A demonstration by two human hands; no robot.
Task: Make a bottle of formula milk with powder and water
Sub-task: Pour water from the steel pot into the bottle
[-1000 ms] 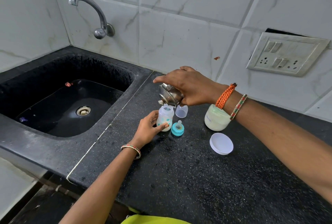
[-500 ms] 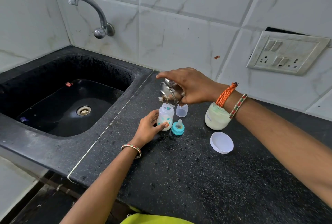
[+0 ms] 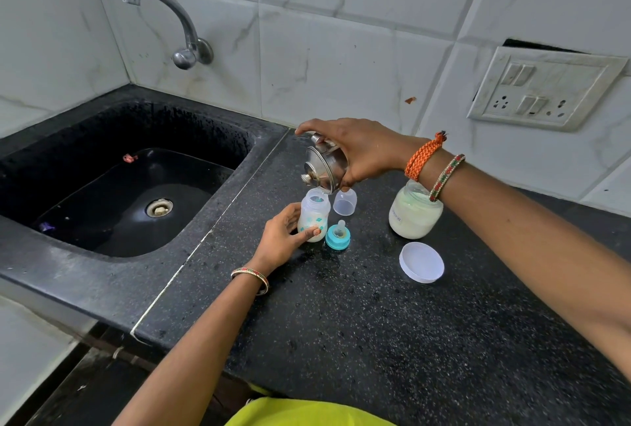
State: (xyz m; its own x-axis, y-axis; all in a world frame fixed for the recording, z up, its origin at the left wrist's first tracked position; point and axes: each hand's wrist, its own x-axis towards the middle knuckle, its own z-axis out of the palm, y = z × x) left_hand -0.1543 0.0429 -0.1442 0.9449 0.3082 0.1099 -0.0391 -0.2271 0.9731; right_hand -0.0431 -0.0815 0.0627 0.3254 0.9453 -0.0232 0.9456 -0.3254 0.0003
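Head view: a steel pot (image 3: 324, 166) is gripped and tipped by the right hand (image 3: 358, 149) over the baby bottle (image 3: 314, 215) (upright on the counter (image 3: 375, 323)), which is clasped by the left hand (image 3: 281, 238).

A polished metal vessel (image 3: 322, 166), mirror-bright and smooth, is gripped in the right hand (image 3: 362, 152). Directly beneath that grip, a baby bottle (image 3: 313, 219) of cloudy, translucent plastic with a printed teal pattern is held by the left hand (image 3: 281, 238). Just beside the held bottle, a clear, glossy plastic cap (image 3: 345, 202) and a teal plastic ring with a soft, translucent teat (image 3: 338, 236) are seen. Further right of both grips, a jar (image 3: 415, 212) of translucent, smooth material and a matt white plastic lid (image 3: 421, 262) are found. Everything is borne by a black speckled stone counter (image 3: 375, 323) with a faint sheen; glossy marbled tiles (image 3: 341, 50) are seen behind.
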